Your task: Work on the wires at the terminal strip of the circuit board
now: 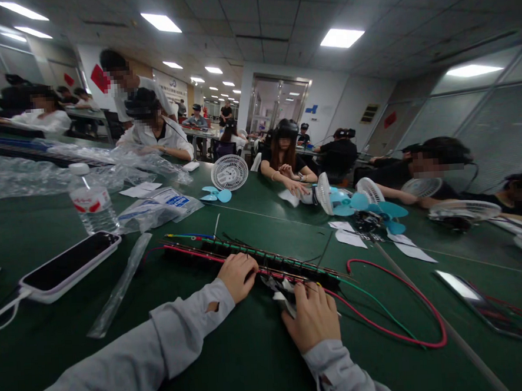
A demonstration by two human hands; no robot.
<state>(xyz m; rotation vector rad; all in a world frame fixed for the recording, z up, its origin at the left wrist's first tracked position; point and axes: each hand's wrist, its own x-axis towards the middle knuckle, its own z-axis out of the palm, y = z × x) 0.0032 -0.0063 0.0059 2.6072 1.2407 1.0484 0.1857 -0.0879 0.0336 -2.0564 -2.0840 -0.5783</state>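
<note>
A long black strip [256, 259] with green terminals and red edge wires lies across the green table [253, 349] in front of me. My left hand [237, 275] rests on its near edge with fingers curled over the strip. My right hand [311, 315] sits just right of it, fingers bent down onto the strip and small white pieces [281, 294]; what they pinch is hidden. A red wire [420, 304] and a green wire [376, 303] loop out to the right.
A phone on a white power bank [68, 269], a water bottle [91, 200], plastic bags [155, 208] and a clear strip [120, 286] lie left. Another phone [475, 300] lies right. Small fans [229, 172] and blue blades [354, 203] stand beyond. Several people sit around.
</note>
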